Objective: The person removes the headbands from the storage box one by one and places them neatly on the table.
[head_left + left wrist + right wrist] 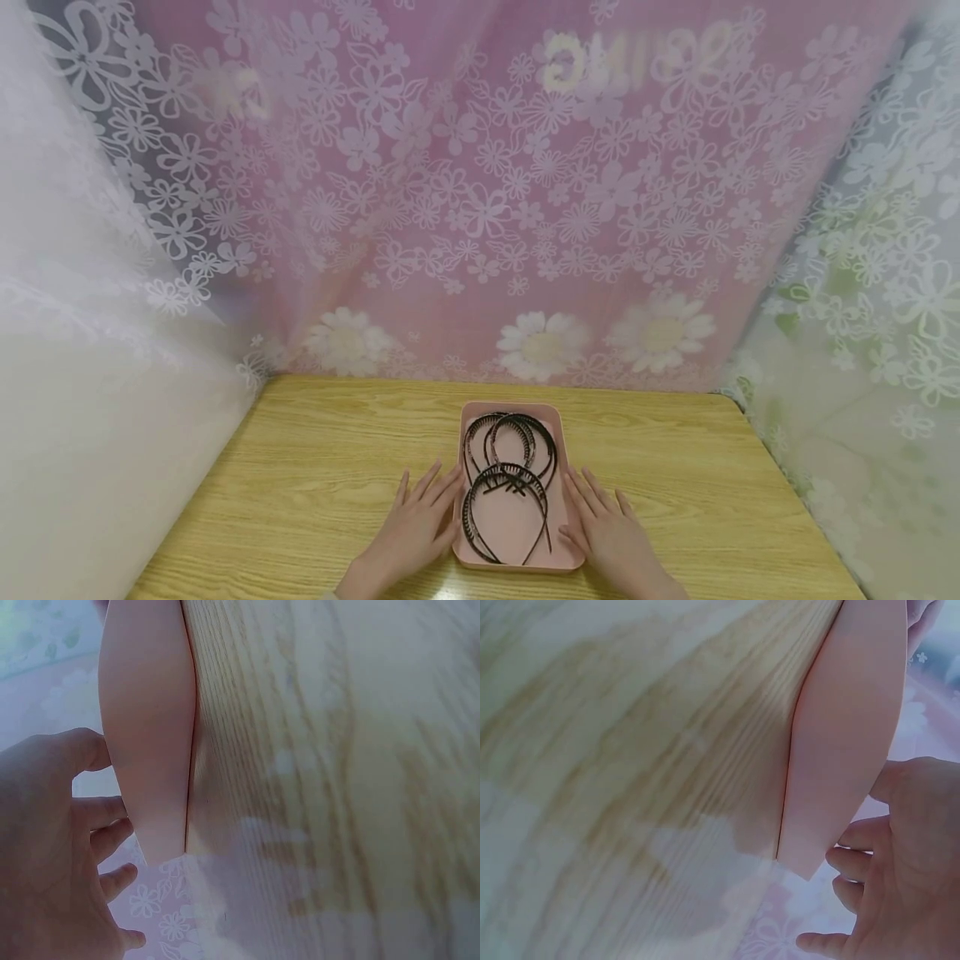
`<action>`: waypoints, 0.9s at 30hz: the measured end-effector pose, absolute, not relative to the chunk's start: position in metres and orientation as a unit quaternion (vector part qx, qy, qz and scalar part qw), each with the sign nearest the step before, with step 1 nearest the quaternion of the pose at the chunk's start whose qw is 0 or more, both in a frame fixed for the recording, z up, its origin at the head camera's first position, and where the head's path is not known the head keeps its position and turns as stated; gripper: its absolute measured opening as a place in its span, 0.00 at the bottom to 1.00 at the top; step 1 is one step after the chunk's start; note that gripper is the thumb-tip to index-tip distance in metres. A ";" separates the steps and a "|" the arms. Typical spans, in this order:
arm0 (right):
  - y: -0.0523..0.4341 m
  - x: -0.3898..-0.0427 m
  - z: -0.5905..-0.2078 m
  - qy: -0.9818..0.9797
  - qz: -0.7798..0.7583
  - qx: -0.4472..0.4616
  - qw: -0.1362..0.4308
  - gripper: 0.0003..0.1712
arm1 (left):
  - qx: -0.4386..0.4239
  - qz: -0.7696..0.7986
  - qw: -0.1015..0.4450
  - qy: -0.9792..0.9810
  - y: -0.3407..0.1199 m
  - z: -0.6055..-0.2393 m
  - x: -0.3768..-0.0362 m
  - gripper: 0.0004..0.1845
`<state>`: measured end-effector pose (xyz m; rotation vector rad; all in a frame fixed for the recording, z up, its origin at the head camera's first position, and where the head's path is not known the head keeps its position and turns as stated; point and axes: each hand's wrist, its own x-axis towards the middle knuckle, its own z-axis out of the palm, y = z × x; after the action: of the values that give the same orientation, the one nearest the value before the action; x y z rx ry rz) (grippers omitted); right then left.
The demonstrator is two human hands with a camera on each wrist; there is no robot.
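Observation:
A pink rectangular tray [561,557] lies on the table, holding several black toothed headbands. One headband [467,515] is in the near half; others [555,450] overlap in the far half. My left hand [416,529] rests along the tray's left side, fingers extended, thumb at the near left rim. On the opposite side, my right hand [615,537] touches the wall with its fingers spread. Each wrist view shows the smooth outer wall of the tray, with the left hand [45,817] and the right hand [907,855] reaching its upper edge by thumb and fingertips.
The wood-grain table [337,450] extends to both sides of the tray. A pink floral curtain [450,208] hangs behind its back edge. White sheeting [97,375] stands at the left, and a pale flowered curtain [885,375] at the right.

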<state>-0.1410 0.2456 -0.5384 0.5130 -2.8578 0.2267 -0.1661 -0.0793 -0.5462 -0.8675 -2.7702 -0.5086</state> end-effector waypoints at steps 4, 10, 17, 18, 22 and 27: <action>0.249 -0.145 -0.540 -0.972 0.077 0.188 0.121 0.40 | -0.294 -0.178 0.094 -0.934 -0.079 -0.545 -0.166 0.31; 0.252 -0.157 -0.541 -0.967 0.092 0.197 0.132 0.40 | -0.292 -0.173 0.070 -0.938 -0.081 -0.544 -0.167 0.32; 0.251 -0.181 -0.536 -0.962 0.086 0.210 0.153 0.39 | -0.294 -0.180 0.074 -0.936 -0.081 -0.544 -0.167 0.32; 0.250 -0.184 -0.535 -0.962 0.091 0.211 0.150 0.39 | -0.294 -0.181 0.074 -0.936 -0.081 -0.544 -0.167 0.32; 0.249 -0.191 -0.536 -0.963 0.105 0.209 0.131 0.39 | -0.293 -0.180 0.072 -0.936 -0.080 -0.544 -0.167 0.32; 0.249 -0.194 -0.540 -0.966 0.104 0.204 0.116 0.39 | -0.295 -0.180 0.071 -0.936 -0.081 -0.546 -0.169 0.32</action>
<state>-0.1942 0.2491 -0.5403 0.5979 -2.8313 0.3053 -0.1691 -0.0809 -0.5461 -0.8887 -2.8140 -0.5416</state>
